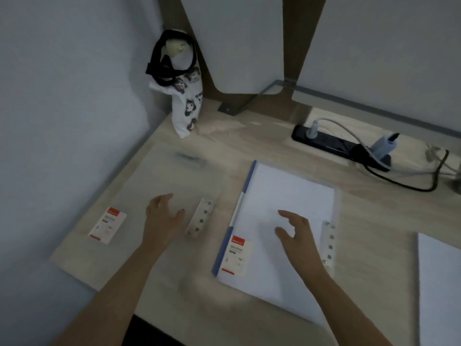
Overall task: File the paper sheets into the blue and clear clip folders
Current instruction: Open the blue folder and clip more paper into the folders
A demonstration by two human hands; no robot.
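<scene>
Both hands hold nothing: the left hand (163,216), fingers loosely spread, is over the clear folder (174,176) near its clip strip (199,218). The right hand (296,231), fingers relaxed and apart, is over white sheets (287,191) in the blue folder (245,196). Another paper stack (439,283) lies at the desk's (374,233) right edge, apart from both folders.

Two folders lay side by side on the desk (249,143): the left folder (159,181) by the desk's left edge, the right folder (240,213) near it but apart. A sheet (287,193) lay on the right folder. The left clip strip (200,218) and the right clip strip (329,243) each ran along its folder's right side. Further right lay a paper stack (439,283). Behind the right folder stretched a power strip (331,143), and a bag (187,108) stood in the back left corner.
</scene>
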